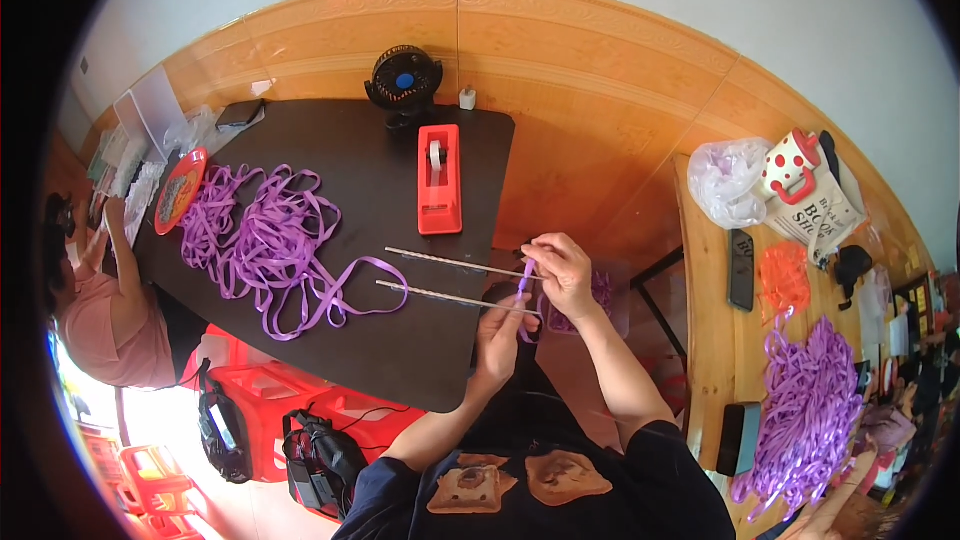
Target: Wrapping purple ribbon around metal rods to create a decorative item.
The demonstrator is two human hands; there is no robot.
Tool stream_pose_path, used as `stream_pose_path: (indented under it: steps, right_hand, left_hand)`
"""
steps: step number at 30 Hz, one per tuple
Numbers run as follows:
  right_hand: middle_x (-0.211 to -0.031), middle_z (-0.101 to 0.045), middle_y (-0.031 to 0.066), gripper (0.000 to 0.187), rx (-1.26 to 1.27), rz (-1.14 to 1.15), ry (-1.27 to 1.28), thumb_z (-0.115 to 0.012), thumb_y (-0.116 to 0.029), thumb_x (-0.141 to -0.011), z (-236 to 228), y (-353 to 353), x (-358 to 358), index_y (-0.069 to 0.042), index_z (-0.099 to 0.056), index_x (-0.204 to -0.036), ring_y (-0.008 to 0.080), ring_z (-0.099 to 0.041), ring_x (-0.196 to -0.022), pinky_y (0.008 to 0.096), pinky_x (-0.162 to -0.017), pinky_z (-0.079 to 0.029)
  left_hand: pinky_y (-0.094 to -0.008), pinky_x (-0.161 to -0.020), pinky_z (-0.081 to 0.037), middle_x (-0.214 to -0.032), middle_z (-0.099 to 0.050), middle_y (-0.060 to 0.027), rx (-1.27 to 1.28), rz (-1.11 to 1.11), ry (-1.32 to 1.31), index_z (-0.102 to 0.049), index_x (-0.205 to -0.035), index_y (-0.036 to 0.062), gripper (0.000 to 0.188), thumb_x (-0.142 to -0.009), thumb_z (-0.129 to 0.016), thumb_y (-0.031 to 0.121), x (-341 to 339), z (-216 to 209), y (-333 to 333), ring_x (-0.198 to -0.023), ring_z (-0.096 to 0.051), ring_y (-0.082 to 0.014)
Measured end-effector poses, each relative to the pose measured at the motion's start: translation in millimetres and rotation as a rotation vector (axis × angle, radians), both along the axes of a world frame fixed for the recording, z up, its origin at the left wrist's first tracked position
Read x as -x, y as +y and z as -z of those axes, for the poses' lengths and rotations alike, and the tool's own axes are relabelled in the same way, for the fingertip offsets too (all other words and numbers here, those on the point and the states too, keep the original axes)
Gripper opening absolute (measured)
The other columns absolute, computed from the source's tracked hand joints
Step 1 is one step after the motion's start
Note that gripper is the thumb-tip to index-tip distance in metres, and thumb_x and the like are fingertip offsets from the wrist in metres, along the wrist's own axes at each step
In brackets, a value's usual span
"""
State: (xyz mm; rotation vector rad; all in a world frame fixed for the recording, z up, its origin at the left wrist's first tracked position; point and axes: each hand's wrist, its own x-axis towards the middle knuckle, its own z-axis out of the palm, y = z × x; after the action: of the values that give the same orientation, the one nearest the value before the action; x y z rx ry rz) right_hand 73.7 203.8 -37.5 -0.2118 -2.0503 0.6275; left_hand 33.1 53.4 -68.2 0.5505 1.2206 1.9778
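Two thin metal sticks, patterned like chopsticks, jut leftward from between my hands, nearly parallel: an upper stick [440,260] and a lower stick [430,294]. My left hand [497,342] is closed around the right end of the lower stick. Fingers of my right hand [563,275] pinch a short purple ribbon [526,278] near the upper stick's end; whether they also grip that stick I cannot tell. The ribbon spans the gap between both sticks. On the black table [370,170], a tangled heap of purple ribbon [280,230] sends one loop toward the sticks' left tips.
A red tape dispenser [439,180], black fan [404,82] and red plate [181,192] share the black table. At right, a wooden table [712,360] bears a purple ribbon pile [808,410], phone [740,270] and dotted mug [788,165]. Another person [115,320] sits at far left.
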Motion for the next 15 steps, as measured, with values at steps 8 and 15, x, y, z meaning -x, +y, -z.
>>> stream_pose_path:
  steps: [8,15]
  right_hand:
    - [-0.088,-0.060,0.0089,0.022,0.245,-0.115,0.014,-0.069,0.002,-0.073,25,-14,22,-0.003,-0.067,-0.094,0.0249,-0.061,-0.081,0.0311,-0.067,-0.050]
    - [-0.088,-0.062,0.0114,0.015,0.284,-0.031,-0.062,-0.065,-0.001,-0.074,46,-38,13,-0.002,-0.068,-0.089,0.0286,-0.060,-0.085,0.0354,-0.071,-0.048]
  left_hand:
    - [-0.0240,-0.067,-0.047,-0.074,-0.063,-0.0052,-0.009,-0.065,-0.111,-0.060,-0.111,-0.0007,0.025,-0.097,-0.051,0.019,0,3,2,-0.068,-0.059,-0.0111]
    - [-0.0229,-0.067,-0.045,-0.076,-0.063,-0.0042,-0.034,-0.026,-0.136,-0.060,-0.108,-0.0006,0.023,-0.097,-0.050,0.016,-12,6,-19,-0.069,-0.056,-0.0109]
